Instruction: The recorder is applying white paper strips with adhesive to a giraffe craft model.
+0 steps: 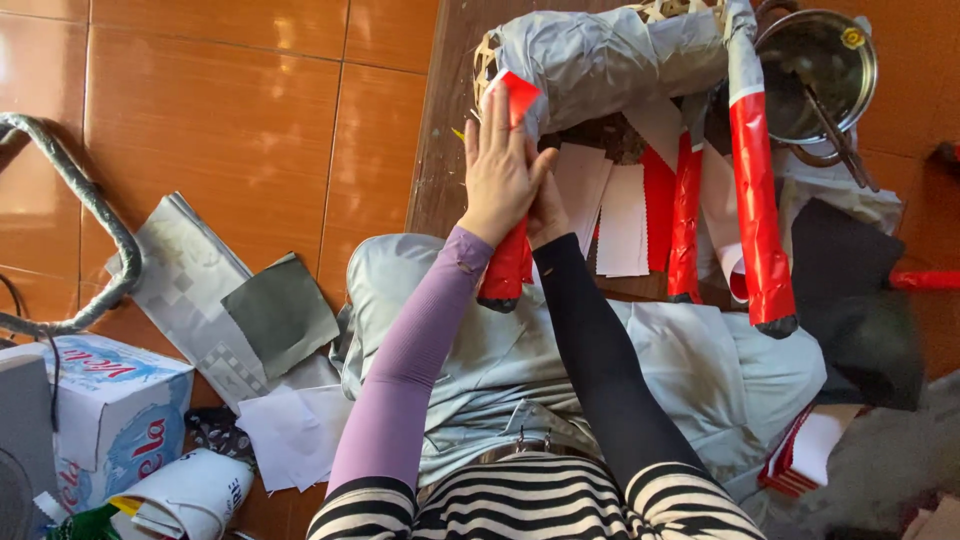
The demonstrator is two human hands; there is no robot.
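Observation:
A paper-covered figure with a grey body [600, 55] and red legs lies on a wooden table [445, 130] in front of me. My left hand [498, 170], in a purple sleeve, presses flat against the nearest red leg [507, 262]. My right hand [545, 210], in a black sleeve, grips the same leg from behind and is mostly hidden by the left hand. A piece of red paper [520, 95] sticks up at my left fingertips. Two other red legs [757, 200] [684, 220] hang to the right.
Strips of white and pink paper [620, 215] lie under the figure. A metal pot [815, 70] stands at the far right. On the tiled floor to the left are grey paper sheets [280, 310], white sheets [295, 430], a cardboard box [120, 410] and a grey hose [90, 200].

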